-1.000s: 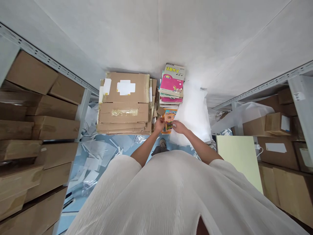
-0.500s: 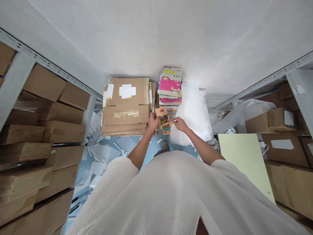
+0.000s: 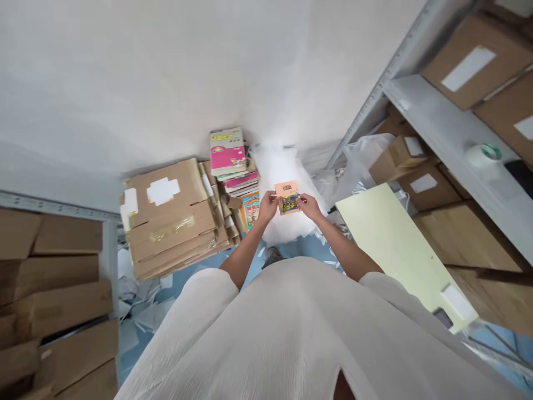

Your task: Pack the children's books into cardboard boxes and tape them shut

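Peach-coloured booklet [image 3: 288, 200], its title [image 3: 287, 188] illegible, is pinched by left hand [image 3: 268, 206] and right hand [image 3: 310, 206].

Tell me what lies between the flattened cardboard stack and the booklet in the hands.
The head view shows narrower cardboard pieces, an orange picture-covered book, part of the white sheets, and the left hand, holding the booklet.

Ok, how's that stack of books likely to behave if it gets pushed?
The stack of books would probably slide apart, as its edges don't line up and no strap shows. It's likely heavy for its footprint, with several books piled up. The top book might slip first, since nothing rests on it.
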The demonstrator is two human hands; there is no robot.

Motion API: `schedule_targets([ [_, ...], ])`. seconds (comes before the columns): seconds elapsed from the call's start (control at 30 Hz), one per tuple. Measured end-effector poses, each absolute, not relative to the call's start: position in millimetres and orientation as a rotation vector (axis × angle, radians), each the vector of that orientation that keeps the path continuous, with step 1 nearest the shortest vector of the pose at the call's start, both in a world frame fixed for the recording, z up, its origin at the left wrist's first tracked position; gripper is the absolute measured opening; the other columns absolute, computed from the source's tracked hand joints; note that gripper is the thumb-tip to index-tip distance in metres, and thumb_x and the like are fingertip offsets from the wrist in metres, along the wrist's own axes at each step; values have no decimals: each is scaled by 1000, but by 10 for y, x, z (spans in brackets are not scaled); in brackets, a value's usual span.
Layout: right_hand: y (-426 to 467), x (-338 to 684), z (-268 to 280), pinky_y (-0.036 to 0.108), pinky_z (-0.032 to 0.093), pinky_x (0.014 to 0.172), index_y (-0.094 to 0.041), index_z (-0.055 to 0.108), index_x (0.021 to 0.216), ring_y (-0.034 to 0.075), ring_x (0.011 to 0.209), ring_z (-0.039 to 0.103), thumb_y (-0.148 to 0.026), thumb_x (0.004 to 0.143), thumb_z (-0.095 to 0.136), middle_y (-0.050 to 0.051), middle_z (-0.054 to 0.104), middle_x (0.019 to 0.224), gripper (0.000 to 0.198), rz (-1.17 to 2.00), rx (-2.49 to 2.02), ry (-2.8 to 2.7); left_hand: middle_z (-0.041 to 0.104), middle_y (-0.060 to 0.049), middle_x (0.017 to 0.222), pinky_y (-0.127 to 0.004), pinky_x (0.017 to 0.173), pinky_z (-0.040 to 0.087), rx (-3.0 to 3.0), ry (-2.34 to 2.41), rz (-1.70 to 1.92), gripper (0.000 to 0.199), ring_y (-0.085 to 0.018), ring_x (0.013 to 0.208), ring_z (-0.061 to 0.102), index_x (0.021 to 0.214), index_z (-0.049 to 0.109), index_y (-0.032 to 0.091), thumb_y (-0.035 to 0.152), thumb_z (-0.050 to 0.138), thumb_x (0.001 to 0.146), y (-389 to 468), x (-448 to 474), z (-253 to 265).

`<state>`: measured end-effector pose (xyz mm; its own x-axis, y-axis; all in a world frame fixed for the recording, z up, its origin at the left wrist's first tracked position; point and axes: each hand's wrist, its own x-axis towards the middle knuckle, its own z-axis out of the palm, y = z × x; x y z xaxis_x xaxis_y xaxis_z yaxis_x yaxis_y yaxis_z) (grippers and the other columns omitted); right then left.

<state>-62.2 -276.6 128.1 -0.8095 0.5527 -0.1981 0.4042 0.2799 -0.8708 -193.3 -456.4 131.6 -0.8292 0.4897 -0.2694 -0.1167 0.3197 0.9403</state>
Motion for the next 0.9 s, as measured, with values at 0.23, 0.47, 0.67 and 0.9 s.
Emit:
schedule_targets([
  [0.23, -2041, 616, 1200, 34, 61, 88, -24, 76, 110, 24, 90, 76, -41, 91, 68, 3, 81, 95, 27, 1516, -1298, -2116, 82, -6, 109, -35, 96, 64, 545, 2028, 1302, 38, -24, 104, 79, 132, 78, 23, 23, 75, 95, -3451, -1097, 1326],
  [0.47, -1510, 1928, 1134, 34, 63, 87, -24, 78, 103, 23, 85, 77, -34, 93, 64, 2, 80, 85, 20, 1469, -1462, -1983, 81, -11, 123, -33, 89, 65, 589, 1940, 1116, 51, -24, 105, 80, 148, 67, 19, 20, 75, 98, -2635, -6, 1283],
  [0.67, -1305, 2779, 1044, 33, 63, 82, -25, 77, 102, 24, 86, 79, -31, 90, 68, 1, 81, 83, 17, 1464, -1618, -1800, 81, -16, 131, -31, 86, 66, 719, 1839, 948, 56, -27, 112, 82, 148, 66, 18, 24, 81, 94, -2133, 746, 1201],
  [0.9, -1286, 3249, 916, 33, 65, 78, -23, 74, 100, 24, 86, 83, -25, 88, 75, 5, 84, 89, 12, 1492, -1817, -1503, 76, -18, 148, -32, 90, 66, 855, 1715, 768, 54, -29, 127, 79, 150, 65, 22, 25, 76, 97, -1683, 1074, 1012],
])
